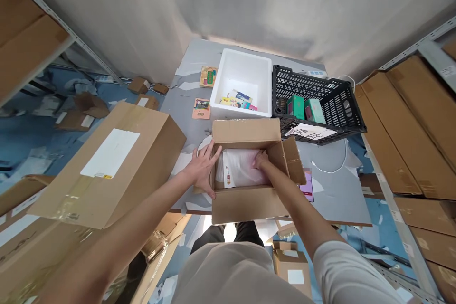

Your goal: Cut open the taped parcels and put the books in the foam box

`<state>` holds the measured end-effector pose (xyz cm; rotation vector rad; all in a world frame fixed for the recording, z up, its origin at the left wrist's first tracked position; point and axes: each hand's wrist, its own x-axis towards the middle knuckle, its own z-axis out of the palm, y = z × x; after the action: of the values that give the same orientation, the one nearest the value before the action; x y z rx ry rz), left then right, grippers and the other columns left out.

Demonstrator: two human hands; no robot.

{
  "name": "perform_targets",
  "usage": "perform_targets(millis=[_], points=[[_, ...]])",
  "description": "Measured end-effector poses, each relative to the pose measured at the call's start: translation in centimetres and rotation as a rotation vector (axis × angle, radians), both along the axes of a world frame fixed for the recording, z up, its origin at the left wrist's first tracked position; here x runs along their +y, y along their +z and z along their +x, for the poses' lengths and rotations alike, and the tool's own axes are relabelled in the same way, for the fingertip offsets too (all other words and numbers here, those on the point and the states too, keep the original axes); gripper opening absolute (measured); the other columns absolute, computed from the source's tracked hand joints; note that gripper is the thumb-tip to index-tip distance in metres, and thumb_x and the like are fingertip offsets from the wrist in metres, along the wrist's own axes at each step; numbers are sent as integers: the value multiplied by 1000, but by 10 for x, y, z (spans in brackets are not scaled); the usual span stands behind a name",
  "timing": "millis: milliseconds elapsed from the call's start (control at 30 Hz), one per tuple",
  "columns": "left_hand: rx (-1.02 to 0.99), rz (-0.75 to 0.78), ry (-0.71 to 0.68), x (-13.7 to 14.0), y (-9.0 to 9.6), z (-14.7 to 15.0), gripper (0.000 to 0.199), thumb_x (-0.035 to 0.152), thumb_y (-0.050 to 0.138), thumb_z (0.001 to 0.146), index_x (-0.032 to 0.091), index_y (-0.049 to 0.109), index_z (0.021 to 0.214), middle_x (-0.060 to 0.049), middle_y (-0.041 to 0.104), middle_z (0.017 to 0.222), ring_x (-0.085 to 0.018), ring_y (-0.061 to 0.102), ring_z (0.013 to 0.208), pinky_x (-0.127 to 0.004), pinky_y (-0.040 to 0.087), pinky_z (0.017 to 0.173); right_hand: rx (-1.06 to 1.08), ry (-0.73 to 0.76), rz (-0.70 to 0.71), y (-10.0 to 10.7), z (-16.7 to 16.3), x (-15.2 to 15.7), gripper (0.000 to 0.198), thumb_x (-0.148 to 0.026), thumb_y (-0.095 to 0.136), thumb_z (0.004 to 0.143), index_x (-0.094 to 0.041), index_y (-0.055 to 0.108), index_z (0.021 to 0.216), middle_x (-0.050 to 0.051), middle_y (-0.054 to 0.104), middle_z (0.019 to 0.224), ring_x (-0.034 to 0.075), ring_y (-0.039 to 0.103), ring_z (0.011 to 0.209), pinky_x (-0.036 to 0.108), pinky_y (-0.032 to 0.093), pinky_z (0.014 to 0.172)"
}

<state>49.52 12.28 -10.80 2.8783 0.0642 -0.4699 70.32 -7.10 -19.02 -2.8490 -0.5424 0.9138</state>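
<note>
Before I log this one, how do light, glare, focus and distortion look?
Head view, distortion: wide-angle stretch sets the left shelf frame aslant; head view, light: a glaring white patch between the trouser legs, soft sheen on the grey backdrop; head view, focus: left hand and right hand look fairly sharp.

A packing room or storeroom, by its look: metal racks [76, 38] stacked with cartons [388, 137] flank the tabletop [338, 187], which carries an open box [245, 206], a foam tub [245, 113] and a crate [357, 126]. Left of the tabletop sits a big taped box [146, 166], labelled; more boxes lie about the blue floor [71, 142].
</note>
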Motion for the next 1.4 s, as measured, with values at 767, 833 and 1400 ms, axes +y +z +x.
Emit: perform_targets(millis=[767,833,1400], points=[[72,151,-16,0,7,21,155,71,70,26,8,-4,146,-30,-13,148,-47,-18,134,-72,-6,96,-103,-145,1113,162,-38,-73,33,-30,55,78,-23,51,111,4,64,103,20,59,97,39,46,90],[105,166,-19,2,13,31,154,68,72,25,7,-2,146,-29,-12,148,-46,-18,135,-72,-8,95,-149,-253,1199,186,-42,-92,38,-34,57,77,-24,50,113,5,64,103,21,59,97,40,48,87],[-343,-1837,523,-163,140,-27,96,64,66,62,23,30,141,-16,32,147,-33,41,129,-43,47,94,-571,51,1336,186,-147,-113,25,-28,50,86,-24,58,110,8,64,97,23,60,96,43,47,89]])
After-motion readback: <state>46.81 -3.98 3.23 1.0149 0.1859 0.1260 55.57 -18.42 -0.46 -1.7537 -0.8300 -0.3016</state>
